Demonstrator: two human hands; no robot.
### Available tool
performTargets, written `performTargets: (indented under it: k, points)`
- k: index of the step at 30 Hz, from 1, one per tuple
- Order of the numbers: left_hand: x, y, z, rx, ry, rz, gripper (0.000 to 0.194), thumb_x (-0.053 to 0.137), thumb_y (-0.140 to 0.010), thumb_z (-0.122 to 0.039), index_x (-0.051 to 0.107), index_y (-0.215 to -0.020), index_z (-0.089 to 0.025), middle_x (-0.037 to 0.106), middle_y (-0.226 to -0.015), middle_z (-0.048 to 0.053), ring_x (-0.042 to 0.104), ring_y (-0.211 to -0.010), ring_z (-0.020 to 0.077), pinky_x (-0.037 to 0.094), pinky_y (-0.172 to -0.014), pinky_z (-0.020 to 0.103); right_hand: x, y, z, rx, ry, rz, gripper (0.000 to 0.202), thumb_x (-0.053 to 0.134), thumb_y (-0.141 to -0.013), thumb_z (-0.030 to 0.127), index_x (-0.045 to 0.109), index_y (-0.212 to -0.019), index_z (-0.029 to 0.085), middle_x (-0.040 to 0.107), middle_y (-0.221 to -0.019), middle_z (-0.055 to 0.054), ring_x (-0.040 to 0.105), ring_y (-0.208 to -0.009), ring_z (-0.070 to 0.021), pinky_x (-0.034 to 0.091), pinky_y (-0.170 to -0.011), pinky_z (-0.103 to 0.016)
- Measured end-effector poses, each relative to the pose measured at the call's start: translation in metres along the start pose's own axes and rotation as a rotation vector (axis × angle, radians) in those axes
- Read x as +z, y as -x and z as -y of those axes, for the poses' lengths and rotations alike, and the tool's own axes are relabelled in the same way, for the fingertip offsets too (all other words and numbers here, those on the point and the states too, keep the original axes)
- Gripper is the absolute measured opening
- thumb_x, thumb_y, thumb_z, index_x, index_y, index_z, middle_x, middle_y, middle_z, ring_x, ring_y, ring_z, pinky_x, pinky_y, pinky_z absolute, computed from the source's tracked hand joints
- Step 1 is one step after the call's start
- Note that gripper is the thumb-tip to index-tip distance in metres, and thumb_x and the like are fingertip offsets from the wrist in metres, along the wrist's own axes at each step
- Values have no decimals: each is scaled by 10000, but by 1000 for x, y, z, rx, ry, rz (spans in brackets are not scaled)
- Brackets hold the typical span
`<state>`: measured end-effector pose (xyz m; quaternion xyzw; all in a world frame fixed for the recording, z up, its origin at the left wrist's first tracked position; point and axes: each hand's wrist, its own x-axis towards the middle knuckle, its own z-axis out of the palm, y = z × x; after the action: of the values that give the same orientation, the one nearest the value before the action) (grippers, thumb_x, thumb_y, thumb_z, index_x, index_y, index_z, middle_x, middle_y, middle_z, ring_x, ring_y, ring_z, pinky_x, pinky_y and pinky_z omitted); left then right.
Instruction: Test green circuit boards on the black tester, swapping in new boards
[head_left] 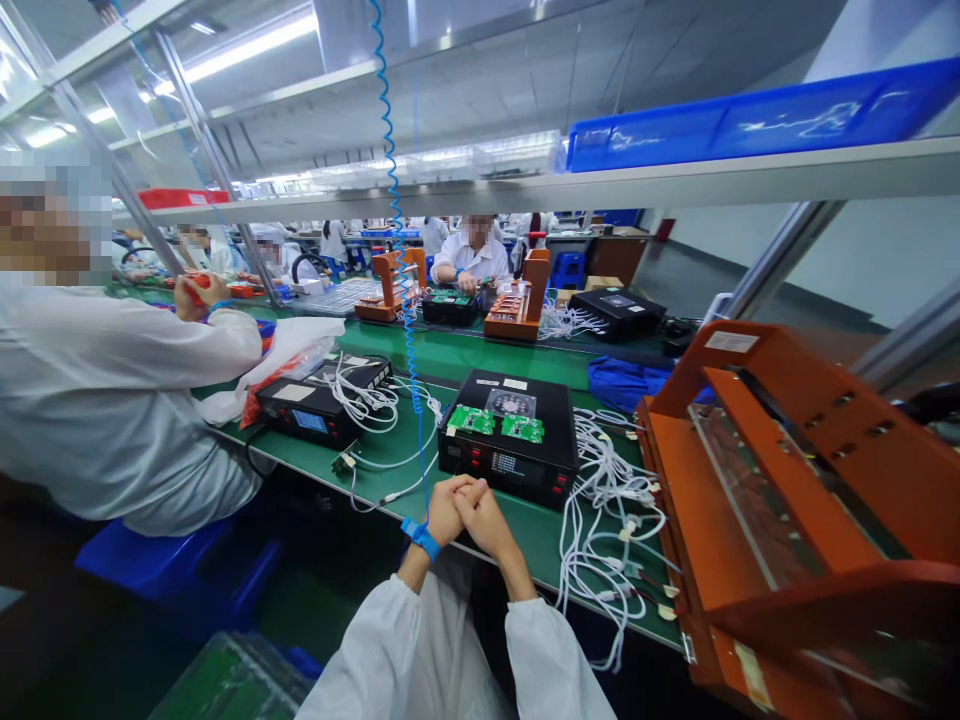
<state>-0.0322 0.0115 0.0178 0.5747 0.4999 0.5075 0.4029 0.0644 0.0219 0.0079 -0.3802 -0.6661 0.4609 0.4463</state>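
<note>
While the left hand (447, 510) and right hand (484, 515) are clasped together, nothing pinched, one black tester box (510, 455) is seen at twelve o'clock, touching the knuckles, two green circuit boards (496, 423) laid on it. White cables (611, 520) are heaped at three o'clock, one orange fixture (795, 500) beyond.

Your left hand (447, 512) and right hand (484, 518) are clasped together at the near edge of the green bench (540, 535), holding nothing, with a blue wrist strap (421, 538) on the left wrist and its coiled cord (401, 250) rising overhead. Just beyond them sits a black tester (510, 440) carrying two green boards (496, 424), white cables (607, 520) tangled to its right beside an orange fixture (795, 500). A co-worker's white sleeve (112, 400) fills the left.
</note>
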Motion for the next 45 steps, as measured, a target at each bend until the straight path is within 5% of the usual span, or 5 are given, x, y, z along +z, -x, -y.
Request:
performTargets:
  k: [13,45]
  points:
    - [0,-2,11,0,-26,10,436,615,-870,-553,746,-803,-142,718,-741,48,642,-744,191,478,-695,278,1,0,-1,1,-11,2,214,460,-759,297,381,-577,217,435,-589,37,418,-579,-116,329,-536,-246]
    - [-1,0,9,0,3,26,465,610,-860,-580,746,-827,-137,701,-734,41,628,-714,181,476,-679,271,0,0,-1,-9,-33,-20,142,493,-760,274,554,-664,189,533,-613,20,474,-633,-144,400,-579,-248]
